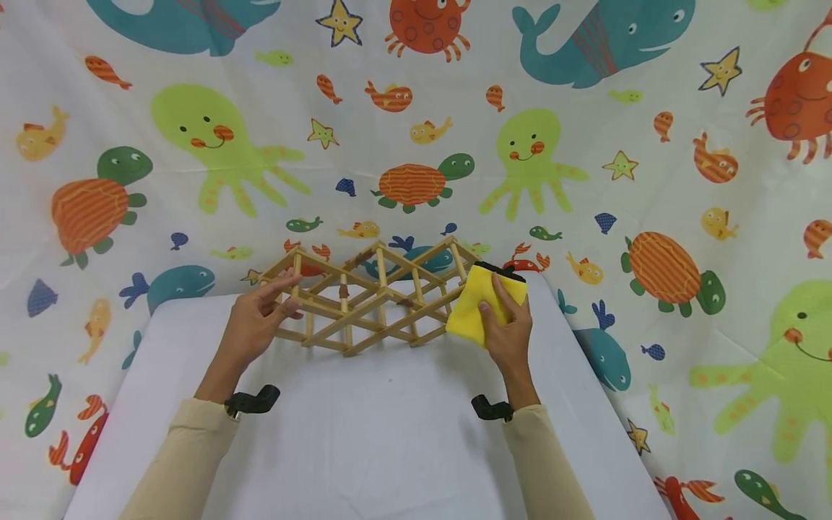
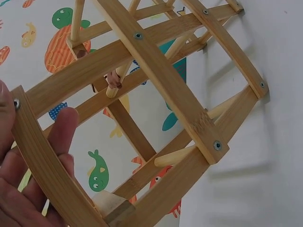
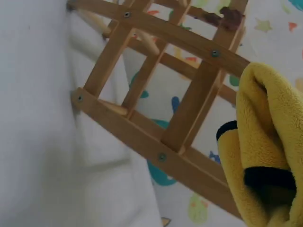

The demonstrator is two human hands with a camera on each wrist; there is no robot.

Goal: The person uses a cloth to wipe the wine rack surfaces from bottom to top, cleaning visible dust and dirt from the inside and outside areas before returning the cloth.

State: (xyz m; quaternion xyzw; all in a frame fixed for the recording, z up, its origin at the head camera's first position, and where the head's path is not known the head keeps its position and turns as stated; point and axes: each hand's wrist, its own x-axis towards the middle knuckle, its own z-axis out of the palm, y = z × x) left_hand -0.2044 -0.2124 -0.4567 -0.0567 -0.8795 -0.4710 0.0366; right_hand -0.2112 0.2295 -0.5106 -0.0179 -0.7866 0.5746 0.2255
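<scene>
An expanding wooden lattice rack, made of crossed slats and round dowels, stands on the white table. My left hand grips its left end; in the left wrist view the thumb and fingers lie on either side of the end slat. My right hand holds a folded yellow cloth with black edging against the rack's right end. Fluffy folds of the cloth cover part of the slats in the right wrist view, where the right hand is hidden. Reddish-brown smears mark some of the wood.
The white tabletop stretches in front of the rack. Close behind it hangs a curtain printed with sea animals, which also runs down along both sides of the table. Black wrist cameras are strapped to both wrists.
</scene>
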